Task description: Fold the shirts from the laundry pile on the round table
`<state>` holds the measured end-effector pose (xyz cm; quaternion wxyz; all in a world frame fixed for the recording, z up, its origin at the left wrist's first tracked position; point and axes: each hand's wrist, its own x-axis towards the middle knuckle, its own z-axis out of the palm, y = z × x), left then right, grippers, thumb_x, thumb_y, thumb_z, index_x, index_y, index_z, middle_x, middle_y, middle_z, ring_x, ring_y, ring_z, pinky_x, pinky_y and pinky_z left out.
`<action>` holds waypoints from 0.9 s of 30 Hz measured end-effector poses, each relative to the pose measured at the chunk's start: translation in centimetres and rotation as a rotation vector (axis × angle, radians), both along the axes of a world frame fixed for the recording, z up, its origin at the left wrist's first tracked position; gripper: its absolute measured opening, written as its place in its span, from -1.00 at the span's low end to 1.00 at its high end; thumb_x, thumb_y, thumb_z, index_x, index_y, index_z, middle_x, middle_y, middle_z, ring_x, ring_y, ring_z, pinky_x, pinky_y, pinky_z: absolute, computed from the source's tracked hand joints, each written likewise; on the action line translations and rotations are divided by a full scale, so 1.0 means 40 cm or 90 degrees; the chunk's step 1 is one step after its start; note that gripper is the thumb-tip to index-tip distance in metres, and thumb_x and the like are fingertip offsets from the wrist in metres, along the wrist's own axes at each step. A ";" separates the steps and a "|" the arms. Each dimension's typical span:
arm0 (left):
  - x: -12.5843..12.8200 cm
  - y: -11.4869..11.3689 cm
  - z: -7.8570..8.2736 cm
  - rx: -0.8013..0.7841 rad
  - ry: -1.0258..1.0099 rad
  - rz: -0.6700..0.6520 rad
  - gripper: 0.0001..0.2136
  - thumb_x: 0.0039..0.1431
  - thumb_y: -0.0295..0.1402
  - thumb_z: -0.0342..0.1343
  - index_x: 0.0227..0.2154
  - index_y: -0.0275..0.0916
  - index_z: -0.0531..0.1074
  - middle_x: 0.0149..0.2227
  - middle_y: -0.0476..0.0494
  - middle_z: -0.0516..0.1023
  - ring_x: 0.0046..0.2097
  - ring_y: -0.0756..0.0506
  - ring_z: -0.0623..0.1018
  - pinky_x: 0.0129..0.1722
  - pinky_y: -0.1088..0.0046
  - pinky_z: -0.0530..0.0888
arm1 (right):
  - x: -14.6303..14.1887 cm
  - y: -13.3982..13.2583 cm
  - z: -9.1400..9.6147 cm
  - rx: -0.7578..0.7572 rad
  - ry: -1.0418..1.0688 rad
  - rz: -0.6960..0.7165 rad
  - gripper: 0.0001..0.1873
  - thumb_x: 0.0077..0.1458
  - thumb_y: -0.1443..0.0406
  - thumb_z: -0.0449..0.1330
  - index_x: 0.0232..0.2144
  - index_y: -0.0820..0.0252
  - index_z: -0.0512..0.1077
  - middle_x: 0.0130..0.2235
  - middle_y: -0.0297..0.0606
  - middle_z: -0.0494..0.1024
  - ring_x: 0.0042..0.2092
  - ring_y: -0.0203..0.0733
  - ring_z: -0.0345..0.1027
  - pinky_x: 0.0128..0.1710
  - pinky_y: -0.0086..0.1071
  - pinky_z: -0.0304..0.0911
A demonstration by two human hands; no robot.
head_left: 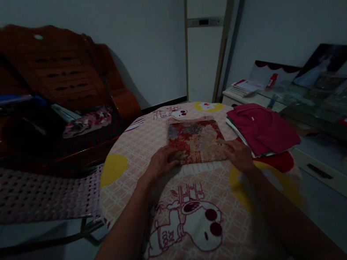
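A folded patterned cloth point(197, 139) in red and beige lies on a round table covered by a pink cartoon-print tablecloth point(156, 186). My left hand point(162, 162) rests on the cloth's near left corner, fingers curled onto its edge. My right hand point(239, 155) presses on the near right corner, fingers bent over the edge. Both forearms reach in from the bottom of the view.
A stack of folded dark red garments point(262, 128) sits right of the cloth. A wooden bench point(60, 78) with clutter stands at the back left, a woven plastic chair point(30, 195) at the left, a low glass-topped cabinet point(324, 108) at the right, and a white door point(209, 29) behind.
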<state>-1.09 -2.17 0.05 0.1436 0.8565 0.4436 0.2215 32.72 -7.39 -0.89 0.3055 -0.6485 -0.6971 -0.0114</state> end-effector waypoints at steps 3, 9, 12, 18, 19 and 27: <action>0.029 -0.019 -0.014 -0.006 0.010 -0.134 -0.54 0.20 -0.41 0.07 0.18 -0.14 0.44 0.17 -0.19 0.52 0.18 -0.16 0.49 0.22 0.29 0.39 | -0.023 -0.004 -0.020 -0.036 -0.068 0.165 -0.72 0.19 0.27 0.18 -0.06 0.17 0.54 -0.05 -0.07 0.60 0.00 -0.02 0.45 0.06 -0.20 0.32; 0.045 -0.021 -0.055 0.022 0.010 -0.099 -0.58 0.32 -0.40 -0.04 0.20 -0.16 0.43 0.22 -0.20 0.48 0.22 -0.16 0.47 0.23 0.25 0.40 | -0.057 -0.012 -0.041 -0.096 -0.222 0.225 -0.61 0.14 0.45 0.10 0.00 0.24 0.52 0.02 -0.02 0.55 0.10 0.02 0.36 0.18 -0.16 0.23; 0.029 -0.006 -0.060 -0.005 0.009 -0.095 -0.59 0.32 -0.38 -0.04 0.18 -0.19 0.45 0.20 -0.20 0.50 0.20 -0.17 0.49 0.23 0.24 0.41 | -0.064 -0.013 -0.028 -0.124 -0.253 0.158 -0.59 0.16 0.51 0.01 -0.05 0.24 0.54 -0.02 -0.04 0.56 0.06 -0.01 0.37 0.13 -0.22 0.25; 0.004 0.002 -0.038 -0.058 -0.007 -0.061 -0.57 0.27 -0.47 -0.08 0.12 -0.20 0.52 0.13 -0.18 0.57 0.15 -0.19 0.54 0.21 0.30 0.41 | -0.057 -0.008 -0.029 -0.111 -0.217 0.103 -0.61 0.12 0.52 0.01 -0.14 0.23 0.56 -0.08 -0.05 0.58 0.00 -0.04 0.37 0.06 -0.26 0.26; 0.002 0.000 -0.031 -0.061 -0.004 -0.054 -0.57 0.24 -0.48 -0.07 0.10 -0.20 0.53 0.11 -0.16 0.58 0.14 -0.20 0.55 0.19 0.30 0.42 | -0.053 -0.006 -0.034 -0.099 -0.199 0.107 -0.62 0.10 0.52 0.02 -0.16 0.23 0.56 -0.09 -0.06 0.58 -0.01 -0.04 0.37 0.05 -0.26 0.26; -0.028 -0.016 0.037 -0.111 0.052 -0.079 -0.47 0.04 -0.62 -0.01 0.02 -0.12 0.60 0.00 -0.09 0.65 -0.02 -0.20 0.62 0.02 0.37 0.48 | -0.022 0.002 -0.030 -0.065 -0.046 0.229 -0.74 -0.06 0.50 0.06 -0.42 0.18 0.52 -0.32 -0.18 0.54 -0.23 -0.13 0.38 -0.16 -0.33 0.25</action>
